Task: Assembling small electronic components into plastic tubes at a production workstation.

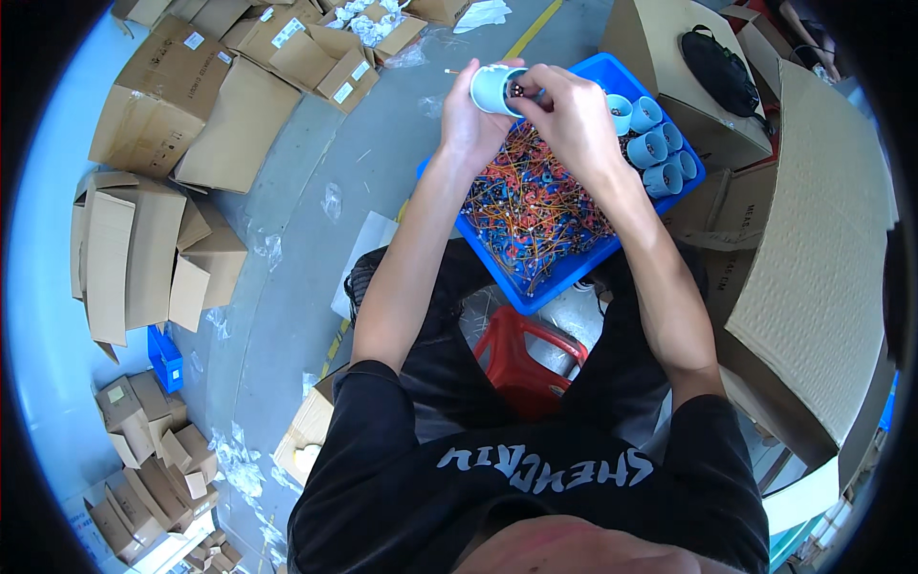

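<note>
Here, a pale blue cup [489, 89] lies tilted above the far edge of a blue tray [525, 301], its mouth turned toward the right. The left hand [468, 122] grasps the cup around its side. The right hand [580, 117] has its thumb and fingers bent together at the mouth, where small dark parts [517, 90] show; whether the fingers grip them or the parts rest inside cannot be told. The tray contains a tangled heap of wired parts [545, 215], chiefly orange, red and blue, spreading to the near corner. Along its right edge, near the right corner, stands a cluster of similar cups [647, 150], some with dark contents visible. Beyond, an open cardboard box [398, 36] contains crumpled white material [372, 21].
</note>
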The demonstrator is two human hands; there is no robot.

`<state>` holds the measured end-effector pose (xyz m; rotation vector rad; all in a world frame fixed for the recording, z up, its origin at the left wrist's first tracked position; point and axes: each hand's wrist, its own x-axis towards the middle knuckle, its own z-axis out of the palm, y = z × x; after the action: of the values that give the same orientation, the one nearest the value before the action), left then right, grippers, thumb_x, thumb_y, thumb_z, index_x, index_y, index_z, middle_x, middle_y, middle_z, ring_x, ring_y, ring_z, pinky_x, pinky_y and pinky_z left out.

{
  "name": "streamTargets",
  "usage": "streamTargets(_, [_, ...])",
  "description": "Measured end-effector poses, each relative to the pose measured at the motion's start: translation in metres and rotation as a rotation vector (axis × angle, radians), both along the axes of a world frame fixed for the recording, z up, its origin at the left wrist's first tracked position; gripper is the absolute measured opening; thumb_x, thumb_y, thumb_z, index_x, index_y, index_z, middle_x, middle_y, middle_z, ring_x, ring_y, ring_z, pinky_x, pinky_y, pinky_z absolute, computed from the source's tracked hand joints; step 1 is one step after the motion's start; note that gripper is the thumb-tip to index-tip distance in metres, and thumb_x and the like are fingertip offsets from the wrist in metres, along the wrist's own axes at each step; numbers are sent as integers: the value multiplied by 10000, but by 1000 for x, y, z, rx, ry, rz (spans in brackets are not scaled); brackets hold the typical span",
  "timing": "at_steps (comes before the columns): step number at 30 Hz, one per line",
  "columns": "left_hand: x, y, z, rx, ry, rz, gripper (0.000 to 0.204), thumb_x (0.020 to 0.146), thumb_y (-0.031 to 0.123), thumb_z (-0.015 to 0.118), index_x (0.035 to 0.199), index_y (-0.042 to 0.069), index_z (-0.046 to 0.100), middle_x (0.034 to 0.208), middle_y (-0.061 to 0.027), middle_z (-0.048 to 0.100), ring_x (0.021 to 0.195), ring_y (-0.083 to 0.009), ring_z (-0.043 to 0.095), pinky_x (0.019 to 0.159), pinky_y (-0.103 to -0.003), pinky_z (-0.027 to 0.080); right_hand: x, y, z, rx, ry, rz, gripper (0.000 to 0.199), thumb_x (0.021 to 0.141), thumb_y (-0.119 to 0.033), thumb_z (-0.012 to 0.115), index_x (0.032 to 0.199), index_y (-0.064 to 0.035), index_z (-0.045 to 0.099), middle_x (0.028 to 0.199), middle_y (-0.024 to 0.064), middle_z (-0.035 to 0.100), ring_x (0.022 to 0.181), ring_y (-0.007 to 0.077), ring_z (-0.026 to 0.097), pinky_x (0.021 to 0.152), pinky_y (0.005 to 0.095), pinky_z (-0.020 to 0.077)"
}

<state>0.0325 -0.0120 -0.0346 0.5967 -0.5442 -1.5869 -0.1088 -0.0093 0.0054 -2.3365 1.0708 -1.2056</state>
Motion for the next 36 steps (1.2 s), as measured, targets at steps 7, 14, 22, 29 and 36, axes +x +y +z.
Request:
streamTargets(7, [-10, 2, -2, -29, 89, -87, 527, 1000, 346, 233, 1212, -48, 512, 1078, -128, 605, 1049, -230, 554, 972, -370, 398, -7, 0, -1, 49, 20, -13, 184, 728, -90, 716, 861, -1, 626, 796, 143, 660, 734, 309, 655, 639, 368, 525])
streamTargets(14, [-13, 1, -10, -56, 52, -65, 509, 998, 325, 231, 1222, -44, 500, 1075, -133, 596, 1014, -237, 554, 957, -385, 407, -16, 0, 4, 237, -43, 68, 198, 709, -100, 733, 861, 6, 664, 775, 137, 662, 687, 294, 653, 622, 354, 526])
streamTargets(22, [-18, -4, -13, -113, 90, -16, 492, 987, 329, 246, 1215, -24, 503, 1039, -130, 603, 950, -238, 561, 900, -378, 431, -14, -1, 1, 75, -102, -23, 179, 699, -107, 718, 822, 9, 660, 715, 134, 638, 634, 288, 633, 576, 350, 511])
streamTargets(29, [-16, 4, -6, -196, 1, 128, 502, 967, 358, 259, 1208, -4, 509, 1027, -127, 603, 937, -236, 566, 858, -372, 442, -10, 6, 5, 132, -111, 5, 159, 691, -96, 705, 772, 8, 617, 679, 130, 600, 600, 291, 607, 544, 363, 483])
streamTargets(36, [-12, 2, -4, -244, -86, 153, 525, 935, 377, 276, 1164, -15, 539, 1019, -118, 602, 930, -225, 565, 842, -358, 440, -7, 8, 2, 101, -103, 33, 158, 701, -92, 708, 792, 1, 618, 700, 127, 596, 619, 296, 613, 558, 365, 491])
